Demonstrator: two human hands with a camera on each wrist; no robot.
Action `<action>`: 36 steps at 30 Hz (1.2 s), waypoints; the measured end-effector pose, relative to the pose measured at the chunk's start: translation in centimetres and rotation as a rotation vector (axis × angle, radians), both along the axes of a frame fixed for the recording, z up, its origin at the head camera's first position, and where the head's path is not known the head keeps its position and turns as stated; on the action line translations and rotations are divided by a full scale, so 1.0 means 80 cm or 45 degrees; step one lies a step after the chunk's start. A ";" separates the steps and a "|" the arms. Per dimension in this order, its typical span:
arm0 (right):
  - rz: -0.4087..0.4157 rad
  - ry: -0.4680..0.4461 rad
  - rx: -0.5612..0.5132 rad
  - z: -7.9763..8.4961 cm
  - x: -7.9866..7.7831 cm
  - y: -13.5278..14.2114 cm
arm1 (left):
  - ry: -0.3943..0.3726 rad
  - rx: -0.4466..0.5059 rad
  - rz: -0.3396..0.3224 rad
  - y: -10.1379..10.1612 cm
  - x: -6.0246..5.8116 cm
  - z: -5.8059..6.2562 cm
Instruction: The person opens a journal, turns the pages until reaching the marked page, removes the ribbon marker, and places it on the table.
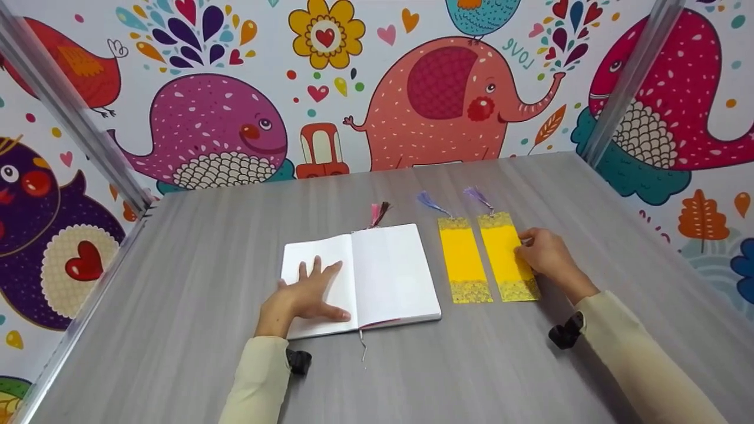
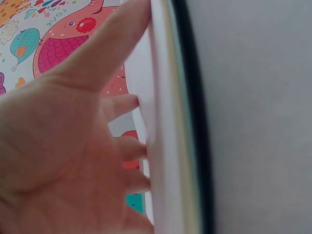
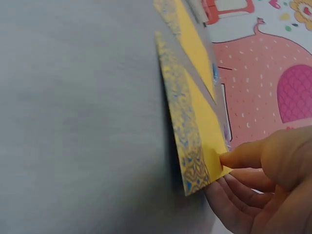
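An open notebook (image 1: pixel 396 274) with blank white pages lies on the table. My left hand (image 1: pixel 306 292) rests on its left page with the fingers spread; the left wrist view shows the fingertips on the paper and the book's dark cover edge. With thumb and fingers my right hand (image 1: pixel 546 256) pinches the right long edge of a yellow bookmark (image 1: pixel 500 253), which has patterned ends and a purple tassel. In the right wrist view that edge of the bookmark (image 3: pixel 207 129) is tilted up from the table. Another yellow bookmark (image 1: pixel 463 253), with a blue tassel, lies between it and the notebook.
Pink and dark tassels (image 1: pixel 379 214) stick out past the notebook's top edge. A thin ribbon (image 1: pixel 363 346) hangs from its bottom. The grey table (image 1: pixel 194 282) is bordered by walls with cartoon animals and metal posts (image 1: pixel 633 82) at the corners.
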State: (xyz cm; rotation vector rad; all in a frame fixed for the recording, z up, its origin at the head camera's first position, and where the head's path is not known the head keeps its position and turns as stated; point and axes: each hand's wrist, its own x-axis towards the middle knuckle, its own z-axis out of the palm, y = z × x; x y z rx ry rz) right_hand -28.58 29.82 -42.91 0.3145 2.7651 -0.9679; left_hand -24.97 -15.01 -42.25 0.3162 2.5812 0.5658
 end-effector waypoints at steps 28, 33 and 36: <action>0.117 0.316 0.265 0.016 0.027 -0.074 | 0.021 -0.026 -0.026 0.000 -0.001 0.000; 0.142 0.304 0.272 0.023 0.035 -0.101 | 0.012 -0.017 -0.021 0.000 0.000 0.000; 0.178 0.335 0.241 0.026 0.041 -0.113 | 0.012 -0.019 -0.018 0.000 0.001 0.000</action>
